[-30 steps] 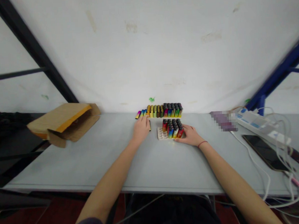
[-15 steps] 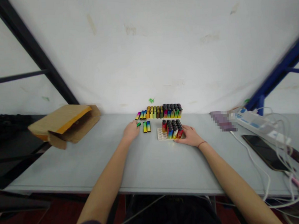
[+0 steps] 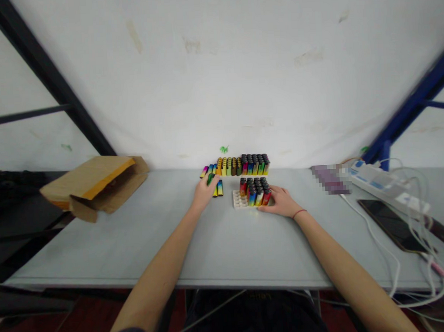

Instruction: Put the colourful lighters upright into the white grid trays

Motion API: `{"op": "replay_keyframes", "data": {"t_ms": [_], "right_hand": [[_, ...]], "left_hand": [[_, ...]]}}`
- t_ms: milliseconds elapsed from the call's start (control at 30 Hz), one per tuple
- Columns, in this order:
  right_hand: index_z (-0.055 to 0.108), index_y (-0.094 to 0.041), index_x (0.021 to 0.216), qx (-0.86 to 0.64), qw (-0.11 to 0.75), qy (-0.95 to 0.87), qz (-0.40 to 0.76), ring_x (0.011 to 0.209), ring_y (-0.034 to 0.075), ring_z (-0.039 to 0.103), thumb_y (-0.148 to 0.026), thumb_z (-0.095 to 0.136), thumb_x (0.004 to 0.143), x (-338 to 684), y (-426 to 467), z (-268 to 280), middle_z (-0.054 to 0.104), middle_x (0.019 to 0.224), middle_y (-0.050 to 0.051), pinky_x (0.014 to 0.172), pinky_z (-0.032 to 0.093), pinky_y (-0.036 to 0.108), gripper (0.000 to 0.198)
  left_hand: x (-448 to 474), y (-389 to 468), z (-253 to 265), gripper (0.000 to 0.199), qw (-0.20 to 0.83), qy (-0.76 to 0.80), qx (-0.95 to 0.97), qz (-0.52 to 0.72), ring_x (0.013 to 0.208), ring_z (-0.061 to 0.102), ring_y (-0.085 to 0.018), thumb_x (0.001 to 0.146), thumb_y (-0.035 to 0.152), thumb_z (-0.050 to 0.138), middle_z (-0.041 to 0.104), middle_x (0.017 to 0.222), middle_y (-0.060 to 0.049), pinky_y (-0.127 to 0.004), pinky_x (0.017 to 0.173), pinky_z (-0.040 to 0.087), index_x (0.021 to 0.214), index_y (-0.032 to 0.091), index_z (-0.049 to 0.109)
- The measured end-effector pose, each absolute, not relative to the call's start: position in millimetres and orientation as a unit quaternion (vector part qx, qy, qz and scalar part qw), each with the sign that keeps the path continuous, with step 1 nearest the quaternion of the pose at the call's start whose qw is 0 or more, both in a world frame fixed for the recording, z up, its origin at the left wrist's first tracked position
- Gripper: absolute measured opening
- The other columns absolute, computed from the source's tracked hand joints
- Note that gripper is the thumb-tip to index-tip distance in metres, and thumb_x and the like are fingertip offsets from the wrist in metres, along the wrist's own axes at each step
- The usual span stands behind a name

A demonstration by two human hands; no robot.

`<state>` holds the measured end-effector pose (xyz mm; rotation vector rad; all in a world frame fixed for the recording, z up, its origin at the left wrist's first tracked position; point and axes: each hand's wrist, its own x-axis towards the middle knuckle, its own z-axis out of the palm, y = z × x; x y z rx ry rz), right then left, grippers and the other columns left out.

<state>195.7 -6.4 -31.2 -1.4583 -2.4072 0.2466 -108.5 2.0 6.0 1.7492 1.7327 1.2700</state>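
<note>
My left hand [image 3: 204,192] is closed round a green lighter [image 3: 210,178], above the table just left of two loose lighters [image 3: 217,190] and partly covering them. My right hand [image 3: 282,202] grips the right side of a white tray [image 3: 239,201] with round holes, thumb along the front and fingers behind. Colourful lighters with black tops [image 3: 259,191] stand upright in the tray's right part. The front-left holes show bare. Behind, more loose lighters [image 3: 208,171] lie beside a block of upright yellow and dark ones [image 3: 229,166] and a black-topped block [image 3: 255,165].
An opened cardboard box [image 3: 95,183] lies at the left of the grey table [image 3: 219,246]. On the right are a blurred-out item [image 3: 331,180], a power strip [image 3: 386,186], a phone [image 3: 394,224] and tangled white cables. A white wall [image 3: 217,86] rises behind.
My left hand has moved right with the green lighter and now partly covers the two loose lighters. My right hand stays at the tray.
</note>
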Motion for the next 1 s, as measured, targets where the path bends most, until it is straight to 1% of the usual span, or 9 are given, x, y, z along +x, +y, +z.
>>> {"op": "replay_keyframes", "data": {"t_ms": [100,167,300,500,700,1000], "right_hand": [[0.059,-0.018,0.138,-0.511,0.158,-0.84,0.086,0.135,0.038,0.051,-0.066,0.068,0.079,196,-7,-31,0.055,0.148,0.018,0.113,0.036,0.053,0.077],[0.059,-0.018,0.139,-0.511,0.16,-0.841,0.085,0.135,0.038,0.05,-0.066,0.068,0.079,196,-7,-31,0.055,0.148,0.018,0.113,0.036,0.054,0.077],[0.059,-0.017,0.138,-0.514,0.153,-0.84,0.083,0.136,0.037,0.05,-0.066,0.069,0.079,196,-7,-31,0.054,0.148,0.019,0.113,0.036,0.052,0.077],[0.06,-0.016,0.138,-0.516,0.147,-0.84,0.084,0.135,0.037,0.05,-0.065,0.069,0.079,196,-7,-29,0.055,0.147,0.019,0.112,0.036,0.052,0.077],[0.061,-0.018,0.135,-0.512,0.16,-0.84,0.085,0.135,0.037,0.051,-0.066,0.069,0.079,196,-7,-31,0.056,0.147,0.018,0.112,0.036,0.053,0.074],[0.06,-0.02,0.136,-0.51,0.164,-0.84,0.088,0.134,0.037,0.052,-0.065,0.069,0.079,197,-6,-32,0.056,0.147,0.017,0.112,0.036,0.054,0.074]], "left_hand": [[-103,-7,11,0.036,0.127,0.648,0.642,0.39,0.074,0.062,-0.018,0.094,0.047,0.052,0.068,0.074,-0.004,-0.025,0.069,0.043,0.077,0.018,0.065],[-100,-11,13,0.038,0.091,0.663,0.657,0.348,0.074,0.062,-0.018,0.094,0.048,0.052,0.069,0.073,-0.004,-0.025,0.067,0.04,0.074,0.018,0.065],[-95,-14,14,0.035,0.053,0.684,0.67,0.284,0.08,0.066,-0.02,0.094,0.045,0.051,0.074,0.081,-0.007,-0.025,0.066,0.038,0.08,0.02,0.071],[-92,-15,15,0.033,0.024,0.703,0.673,0.227,0.086,0.07,-0.024,0.095,0.04,0.048,0.078,0.09,-0.009,-0.027,0.067,0.04,0.091,0.021,0.075],[-93,-14,15,0.033,-0.005,0.719,0.658,0.222,0.087,0.071,-0.025,0.095,0.039,0.047,0.077,0.09,-0.012,-0.027,0.068,0.041,0.094,0.019,0.074],[-94,-13,12,0.038,0.003,0.711,0.661,0.239,0.087,0.071,-0.024,0.097,0.046,0.045,0.078,0.09,-0.011,-0.027,0.067,0.04,0.09,0.021,0.073]]}}
